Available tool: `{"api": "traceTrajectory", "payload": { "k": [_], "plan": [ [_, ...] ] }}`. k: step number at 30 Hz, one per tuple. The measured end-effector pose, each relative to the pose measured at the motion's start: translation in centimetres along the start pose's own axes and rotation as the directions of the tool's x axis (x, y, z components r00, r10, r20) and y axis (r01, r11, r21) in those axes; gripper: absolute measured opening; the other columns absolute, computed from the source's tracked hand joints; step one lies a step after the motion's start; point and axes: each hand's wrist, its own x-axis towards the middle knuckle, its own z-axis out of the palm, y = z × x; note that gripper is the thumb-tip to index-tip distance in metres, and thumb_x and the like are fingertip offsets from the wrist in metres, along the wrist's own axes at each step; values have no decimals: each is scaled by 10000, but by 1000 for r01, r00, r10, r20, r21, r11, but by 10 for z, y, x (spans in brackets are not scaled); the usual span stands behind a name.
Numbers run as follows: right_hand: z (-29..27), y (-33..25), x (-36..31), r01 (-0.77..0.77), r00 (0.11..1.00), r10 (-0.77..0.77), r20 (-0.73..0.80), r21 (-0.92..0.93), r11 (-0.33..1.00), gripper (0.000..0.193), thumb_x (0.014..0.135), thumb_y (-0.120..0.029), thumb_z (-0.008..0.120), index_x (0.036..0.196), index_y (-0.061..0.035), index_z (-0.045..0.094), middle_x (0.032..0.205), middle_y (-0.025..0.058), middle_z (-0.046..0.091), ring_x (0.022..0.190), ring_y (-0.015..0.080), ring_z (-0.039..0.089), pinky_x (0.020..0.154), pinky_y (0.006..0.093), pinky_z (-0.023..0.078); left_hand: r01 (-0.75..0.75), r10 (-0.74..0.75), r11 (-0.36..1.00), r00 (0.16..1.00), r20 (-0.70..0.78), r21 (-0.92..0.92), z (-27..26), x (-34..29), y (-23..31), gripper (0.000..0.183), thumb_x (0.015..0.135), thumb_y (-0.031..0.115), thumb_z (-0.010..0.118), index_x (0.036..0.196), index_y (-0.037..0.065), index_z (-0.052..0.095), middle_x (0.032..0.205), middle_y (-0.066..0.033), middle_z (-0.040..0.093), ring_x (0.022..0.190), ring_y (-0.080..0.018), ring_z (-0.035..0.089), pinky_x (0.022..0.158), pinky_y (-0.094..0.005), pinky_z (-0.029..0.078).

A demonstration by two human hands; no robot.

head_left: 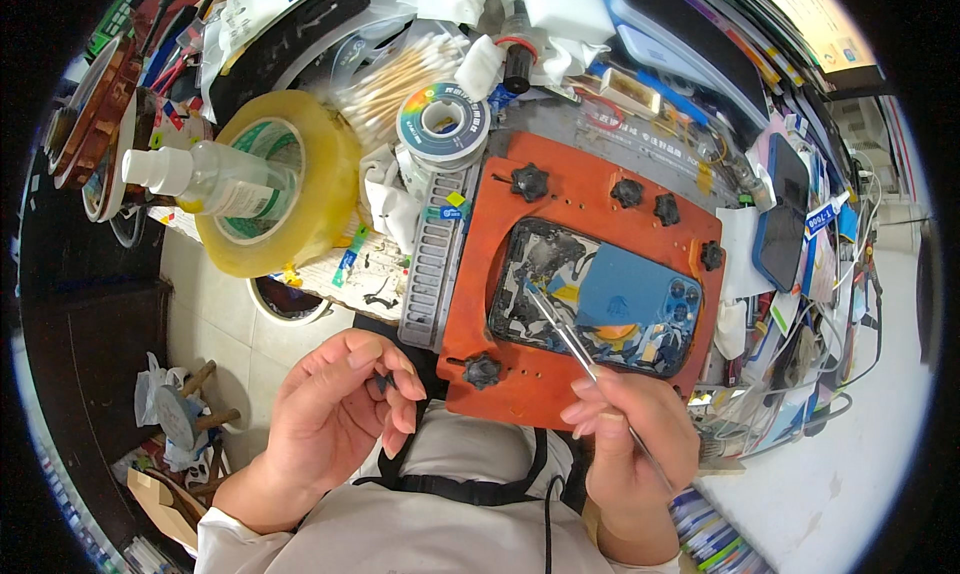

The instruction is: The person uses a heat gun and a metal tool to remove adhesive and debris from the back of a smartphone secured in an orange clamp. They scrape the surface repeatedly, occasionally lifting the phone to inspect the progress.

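Note:
A phone (520,249) lies back up in an orange-red clamping fixture (570,174) with black star-shaped knobs. Its back glass is partly gone: a blue panel (620,289) covers the camera side, while torn black, silver and yellow layers show on the left. My right hand (635,434) is closed around thin metal tweezers (570,339), whose tips reach the stripped part of the phone's back. Off the fixture's lower left, my left hand (345,399) is raised with curled fingers, pinching a small dark piece (383,381).
A clear spray bottle (225,179) stands by a large yellow tape roll (325,164) on the left. Cotton swabs (405,79) and a small spool (442,124) sit behind. Another phone (783,209), tubes and cables crowd the right. A slotted metal strip (435,264) borders the fixture.

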Motion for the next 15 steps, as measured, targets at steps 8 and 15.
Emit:
{"api": "traceTrajectory", "payload": {
  "k": [8, 15],
  "plan": [
    [2, 2, -3, 24, 1000, -23, 15, -27, 999, 204, 898, 65, 691, 1101, 88, 700, 946, 186, 747, 781, 226, 744, 702, 295, 606, 1, -2, 1000, 1000, 10, 24, 1, 1, -1, 253, 1090, 196, 461, 1092, -14, 603, 997, -212, 702, 778, -241, 708, 586, -334, 554],
    [7, 10, -8, 248, 969, -239, 68, -191, 950, 407, 790, 99, 755, 1184, 29, 678, 1002, 164, 753, 790, 269, 733, 705, 314, 604, -1, 0, 999, 1000, 27, 32, 2, 1, -4, 248, 1090, 198, 465, 1099, -10, 600, 1002, -210, 700, 779, -234, 710, 588, -329, 555]
  ]
}}
